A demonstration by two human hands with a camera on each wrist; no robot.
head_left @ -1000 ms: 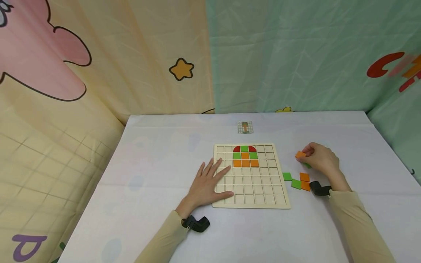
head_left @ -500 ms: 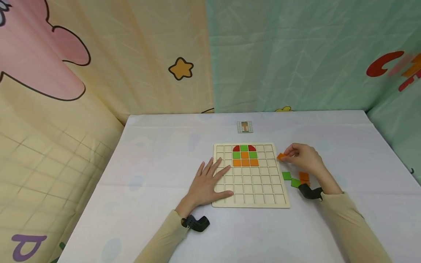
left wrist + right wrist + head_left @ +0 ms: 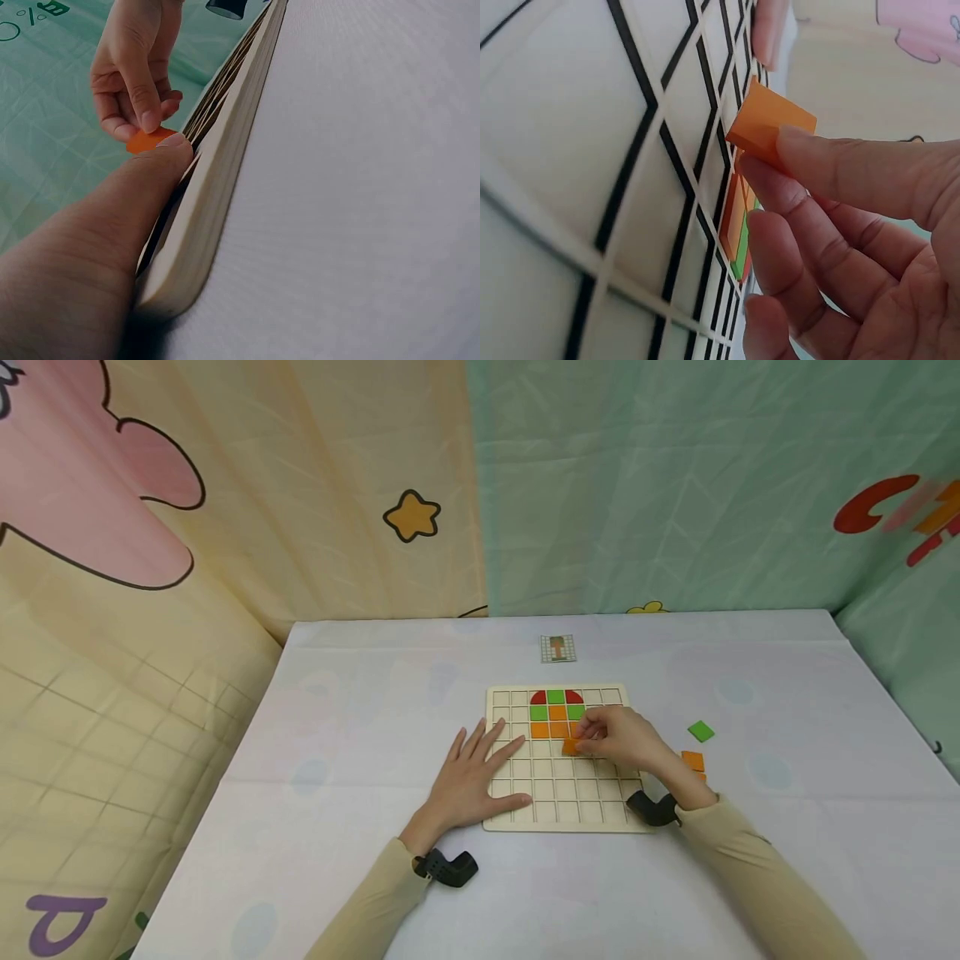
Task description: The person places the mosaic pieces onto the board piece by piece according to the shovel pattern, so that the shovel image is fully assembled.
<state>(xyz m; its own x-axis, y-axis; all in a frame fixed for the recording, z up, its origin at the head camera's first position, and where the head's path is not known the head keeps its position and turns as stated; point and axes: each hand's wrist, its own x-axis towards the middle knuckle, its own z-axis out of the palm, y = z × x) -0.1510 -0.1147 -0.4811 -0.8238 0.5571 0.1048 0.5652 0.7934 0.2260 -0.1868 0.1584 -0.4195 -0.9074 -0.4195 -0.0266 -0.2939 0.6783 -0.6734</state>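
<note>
A pale wooden grid board (image 3: 540, 793) lies on the white table, with red, green and orange pieces set in its upper cells. My left hand (image 3: 468, 781) rests with spread, straight fingers on the board's left side. Between thumb and fingertips, my right hand (image 3: 622, 739) pinches an orange square tile (image 3: 571, 747) just below the lowest orange row. In the right wrist view the orange tile (image 3: 772, 124) is tilted and held off the grid. The left wrist view shows my left thumb (image 3: 146, 180) on the board's edge, overlapping the orange tile in sight.
Right of the board lie a green tile (image 3: 701, 731) and orange tiles (image 3: 693, 762), partly behind my right wrist. A small card with a printed grid pattern (image 3: 557, 648) lies beyond the board. Patterned curtains (image 3: 675, 485) hang behind the table.
My right hand has moved left from beside the board to over it, carrying the orange tile. The lone green tile it covered a second ago is uncovered. My left hand has stayed put.
</note>
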